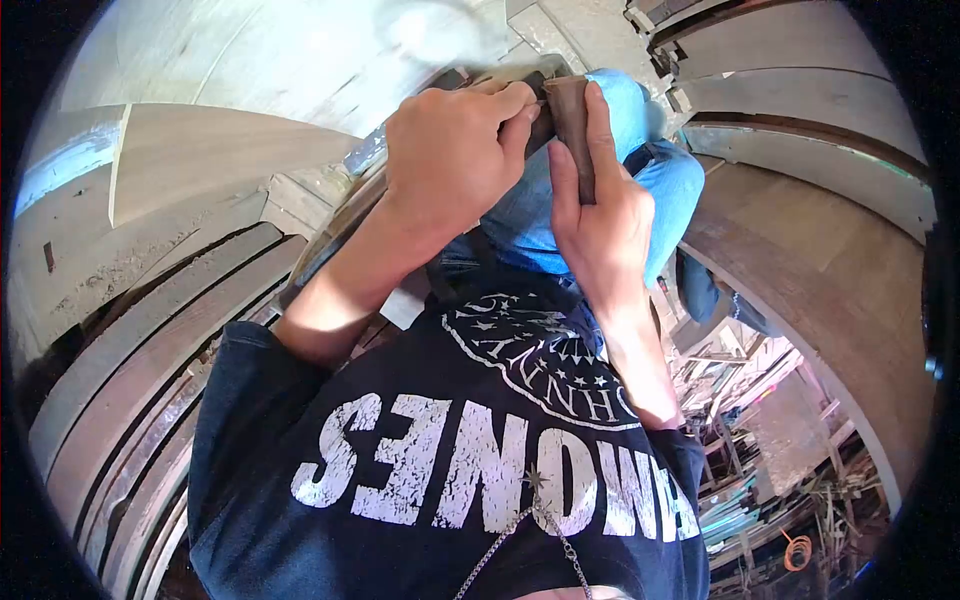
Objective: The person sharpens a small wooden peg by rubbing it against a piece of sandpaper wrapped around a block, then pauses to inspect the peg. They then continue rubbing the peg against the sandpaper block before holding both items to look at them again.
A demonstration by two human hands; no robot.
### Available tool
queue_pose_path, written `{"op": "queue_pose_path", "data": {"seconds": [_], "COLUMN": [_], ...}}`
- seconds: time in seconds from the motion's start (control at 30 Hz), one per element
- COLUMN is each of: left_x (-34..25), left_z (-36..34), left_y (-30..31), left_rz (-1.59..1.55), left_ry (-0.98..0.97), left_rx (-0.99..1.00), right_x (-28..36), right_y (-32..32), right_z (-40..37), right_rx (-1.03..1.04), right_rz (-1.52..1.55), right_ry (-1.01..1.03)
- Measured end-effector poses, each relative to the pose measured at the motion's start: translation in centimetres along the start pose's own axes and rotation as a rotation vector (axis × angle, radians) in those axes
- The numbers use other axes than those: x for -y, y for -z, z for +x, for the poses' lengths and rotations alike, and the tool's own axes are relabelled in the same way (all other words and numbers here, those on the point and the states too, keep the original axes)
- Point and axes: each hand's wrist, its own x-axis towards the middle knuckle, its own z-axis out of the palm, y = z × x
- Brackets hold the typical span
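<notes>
My right hand (pixel 608 215) grips a short brown piece of wood (pixel 572 135), with thumb and index finger stretched along its sides. The wood stands lengthwise in front of my lap, its far end near my left fingertips. My left hand (pixel 455 145) is closed, thumb pressed against the curled index finger. A small dark thing (pixel 537 84) shows at those fingertips, too covered to name. Both hands are close together above my jeans-clad legs (pixel 515 215). Behind the fingers another dark brown surface is partly hidden.
Stacked boards (pixel 150 330) lie at the left, and a pale sheet (pixel 260 60) spreads across the far left. Large curved-looking planks (pixel 790 250) stand close on the right. Scrap strips (pixel 740 480) and an orange coil (pixel 797 552) lie lower right.
</notes>
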Motion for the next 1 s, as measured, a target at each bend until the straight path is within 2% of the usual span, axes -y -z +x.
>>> {"op": "queue_pose_path", "data": {"seconds": [0.6, 0.7, 0.77, 0.8, 0.93, 1.0], "left_x": [0.43, 0.47, 0.44, 0.42, 0.41, 0.34], "left_z": [0.01, 0.02, 0.00, 0.00, 0.03, 0.04], "left_y": [-0.12, -0.31, -0.24, -0.22, -0.27, -0.06], "left_rz": [0.036, 0.037, 0.049, 0.058, 0.046, 0.075], "left_ry": [-0.039, -0.056, -0.053, -0.051, -0.067, -0.024], "left_rx": [0.001, -0.034, -0.023, -0.010, -0.023, 0.037], "right_x": [0.08, 0.20, -0.40, -0.40, -0.19, -0.14], "right_y": [-0.06, 0.10, -0.57, -0.59, -0.26, -0.39], "right_z": [0.07, 0.02, -0.18, -0.10, -0.31, -0.29], "right_rx": [-0.051, 0.028, -0.096, -0.094, -0.051, -0.048], "right_rz": [-0.012, -0.047, -0.042, -0.041, -0.056, -0.060], "right_ry": [0.070, -0.004, 0.130, 0.133, 0.078, 0.076]}}
